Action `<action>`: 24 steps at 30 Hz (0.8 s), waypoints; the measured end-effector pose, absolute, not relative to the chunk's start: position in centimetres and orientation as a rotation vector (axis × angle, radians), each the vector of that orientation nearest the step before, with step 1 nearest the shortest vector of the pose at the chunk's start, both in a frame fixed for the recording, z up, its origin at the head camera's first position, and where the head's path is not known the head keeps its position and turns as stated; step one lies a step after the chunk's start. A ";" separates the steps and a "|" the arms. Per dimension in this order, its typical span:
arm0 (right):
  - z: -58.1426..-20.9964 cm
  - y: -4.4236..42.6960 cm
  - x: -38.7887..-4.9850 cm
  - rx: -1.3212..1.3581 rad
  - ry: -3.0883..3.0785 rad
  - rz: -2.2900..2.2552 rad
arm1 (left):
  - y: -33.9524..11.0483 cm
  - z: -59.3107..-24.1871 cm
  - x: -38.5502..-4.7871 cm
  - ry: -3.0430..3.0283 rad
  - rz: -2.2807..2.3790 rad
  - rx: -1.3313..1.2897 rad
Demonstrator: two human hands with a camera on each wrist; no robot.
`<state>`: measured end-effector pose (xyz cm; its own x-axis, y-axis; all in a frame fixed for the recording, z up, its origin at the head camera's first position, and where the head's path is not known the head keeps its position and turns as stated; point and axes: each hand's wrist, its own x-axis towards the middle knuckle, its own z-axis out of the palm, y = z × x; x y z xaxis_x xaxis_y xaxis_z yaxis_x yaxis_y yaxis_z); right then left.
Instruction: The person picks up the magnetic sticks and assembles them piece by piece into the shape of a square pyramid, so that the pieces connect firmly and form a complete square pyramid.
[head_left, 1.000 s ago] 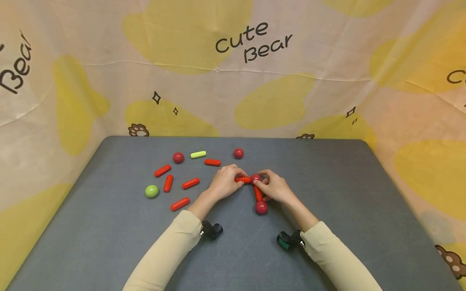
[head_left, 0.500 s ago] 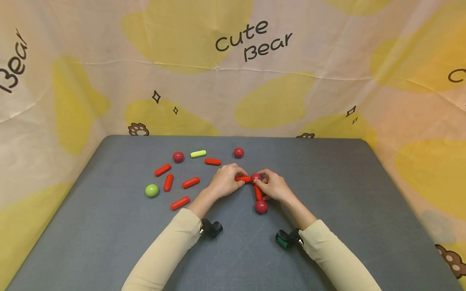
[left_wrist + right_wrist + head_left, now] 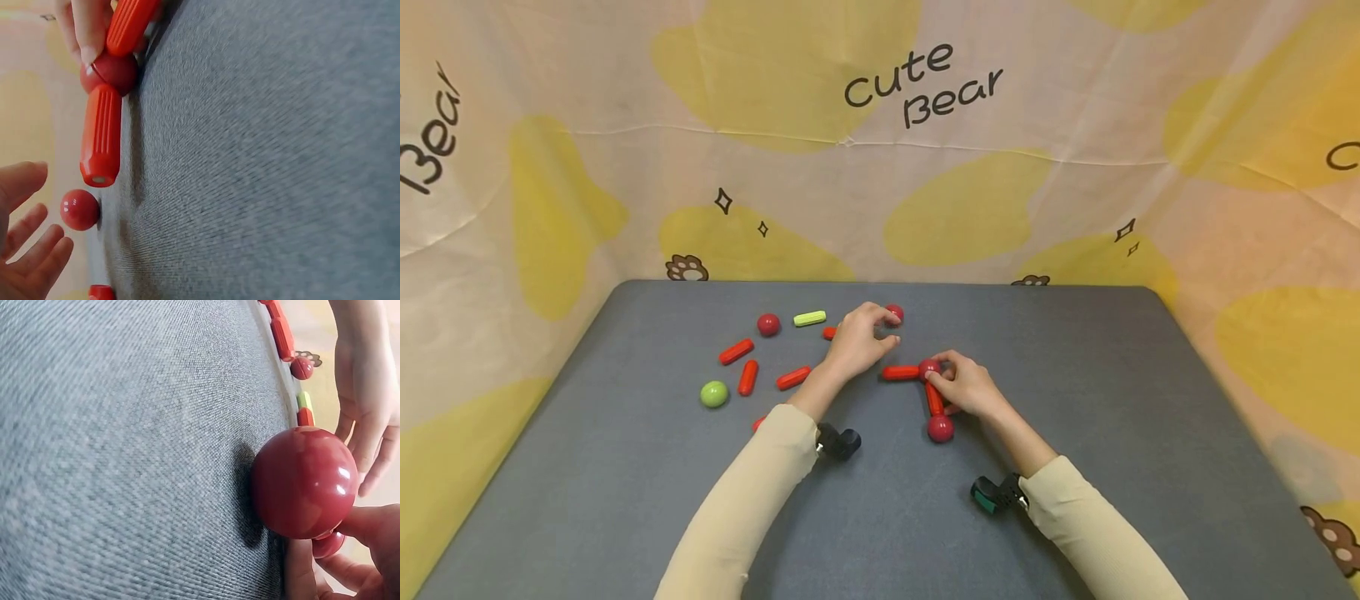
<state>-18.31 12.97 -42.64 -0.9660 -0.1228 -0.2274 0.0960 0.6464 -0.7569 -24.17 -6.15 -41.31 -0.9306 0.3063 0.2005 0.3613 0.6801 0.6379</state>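
Note:
My right hand (image 3: 966,385) pinches a red ball (image 3: 929,368) between thumb and fingers. Two ridged red rods join at that ball: one rod (image 3: 901,372) points left, the other rod (image 3: 934,398) runs toward me and ends in a second red ball (image 3: 940,428), large in the right wrist view. My left hand (image 3: 856,342) has its fingers spread and holds nothing. Its fingertips reach beside a loose red ball (image 3: 894,315) at the back. In the left wrist view a small gap shows between the left fingers and that loose ball (image 3: 80,210).
Loose pieces lie on the grey table (image 3: 1075,375) to the left: several red rods (image 3: 748,377), a red ball (image 3: 768,325), a green ball (image 3: 714,394) and a yellow-green rod (image 3: 809,318). My left arm partly covers some rods. A printed cloth (image 3: 955,208) stands behind.
My left hand has let go of the left-pointing red rod and moved up and back toward the loose red ball, its fingers opening. The right hand keeps its pinch in the same place.

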 end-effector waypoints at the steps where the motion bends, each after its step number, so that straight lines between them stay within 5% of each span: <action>1: -42.6 13.0 -18.3 -0.020 2.606 -1.225 | -6.1 -41.4 -24.4 -2.797 -1.097 -0.545; 24: -42.8 13.1 -18.3 -0.029 2.591 -1.255 | -5.6 -43.2 -27.8 -2.870 -1.158 -0.454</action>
